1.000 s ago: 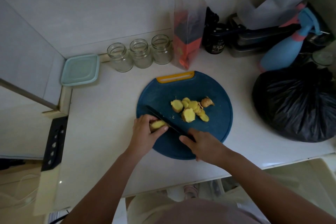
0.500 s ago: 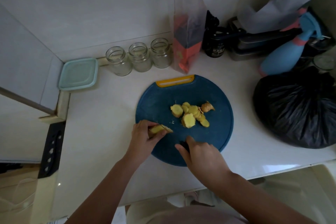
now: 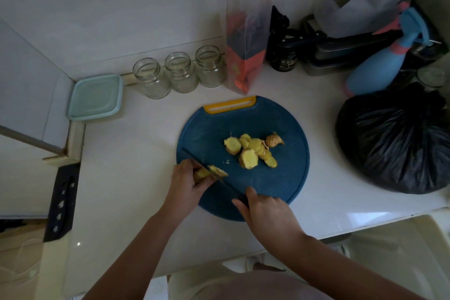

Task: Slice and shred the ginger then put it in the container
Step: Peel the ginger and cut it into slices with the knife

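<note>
My left hand (image 3: pixel 186 184) grips the ginger (image 3: pixel 210 173), fingers curled; my right hand (image 3: pixel 266 212) clutches the knife (image 3: pixel 209 170), its blade angled across the ginger.

Only the black jar (image 3: pixel 286 57) carries label text, illegible.

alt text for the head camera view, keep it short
A person slices a ginger piece on a round blue cutting board: left hand holds it, right hand grips a dark knife across it. Cut slices lie piled mid-board.
</note>
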